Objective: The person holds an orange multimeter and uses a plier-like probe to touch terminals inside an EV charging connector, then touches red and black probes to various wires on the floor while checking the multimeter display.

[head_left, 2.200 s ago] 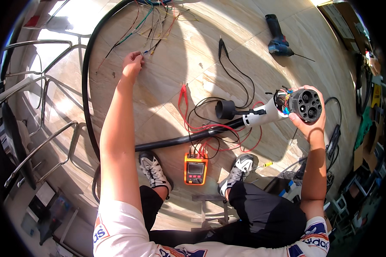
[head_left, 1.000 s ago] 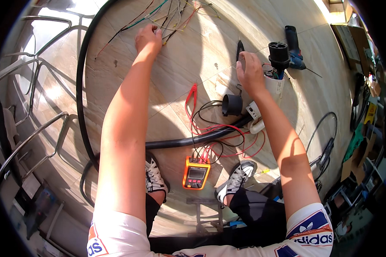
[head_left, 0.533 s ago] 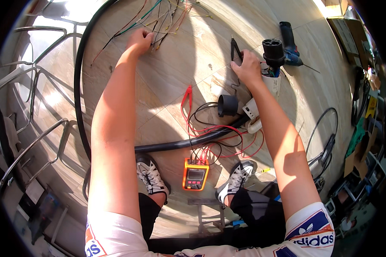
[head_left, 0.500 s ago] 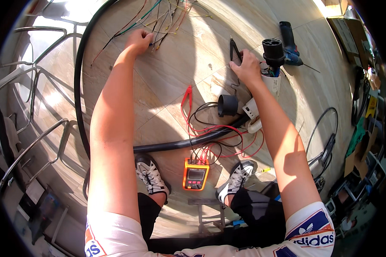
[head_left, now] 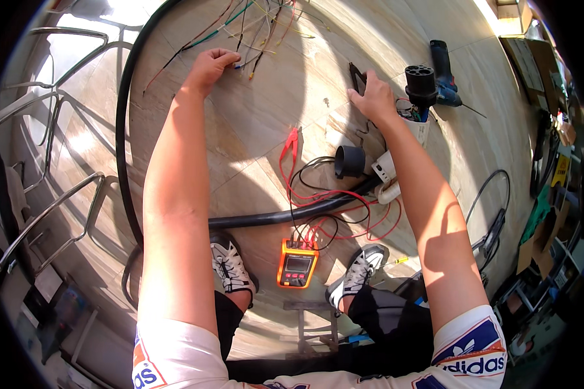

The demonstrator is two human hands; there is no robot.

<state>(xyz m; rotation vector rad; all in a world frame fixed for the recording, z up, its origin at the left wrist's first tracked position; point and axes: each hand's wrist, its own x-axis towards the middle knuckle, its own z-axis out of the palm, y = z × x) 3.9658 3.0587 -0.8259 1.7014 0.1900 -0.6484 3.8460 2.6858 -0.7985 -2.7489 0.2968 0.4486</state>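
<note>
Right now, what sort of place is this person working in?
Probably a workshop floor used for electrical cable work. An orange multimeter with red and black leads sits between the feet, a thick black cable crosses the tiled floor, and the left hand touches loose coloured wires.

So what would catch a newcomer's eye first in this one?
Probably the orange multimeter on the floor between the person's shoes, with red and black leads looping up from it. Next, the thick black cable curving from the top down the left. The left hand touches the fanned coloured wires; the right hand rests beside a black round connector.
</note>
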